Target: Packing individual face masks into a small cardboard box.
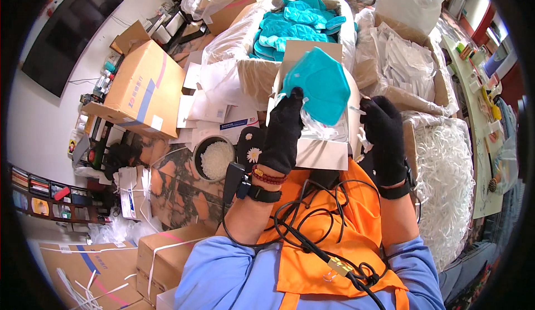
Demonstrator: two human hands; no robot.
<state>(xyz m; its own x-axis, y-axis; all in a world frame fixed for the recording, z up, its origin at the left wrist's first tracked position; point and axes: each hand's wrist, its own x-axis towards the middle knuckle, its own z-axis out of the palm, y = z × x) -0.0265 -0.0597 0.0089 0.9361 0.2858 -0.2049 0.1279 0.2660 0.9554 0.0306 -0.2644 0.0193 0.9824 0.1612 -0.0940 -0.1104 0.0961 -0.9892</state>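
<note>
In my black-gloved left hand [282,134] is a teal folded face mask [320,87], gripped at its lower left edge and tilted up. Beneath the mask, an open carton [321,155] rests over my lap with white items inside, partly hidden. To the right of the mask, my black-gloved right hand [384,137] is closed, its fingertips pinching a small white strip [356,109]. Another bit of white strap [365,142] hangs by that hand.
Ahead stands a lined box of teal masks [295,25]. White packets [405,65] fill a box at the right, with a box of white straps [444,187] nearer. A bowl of white pieces [216,159] and cardboard boxes [139,90] are on the left. A black cable [312,243] crosses my apron.
</note>
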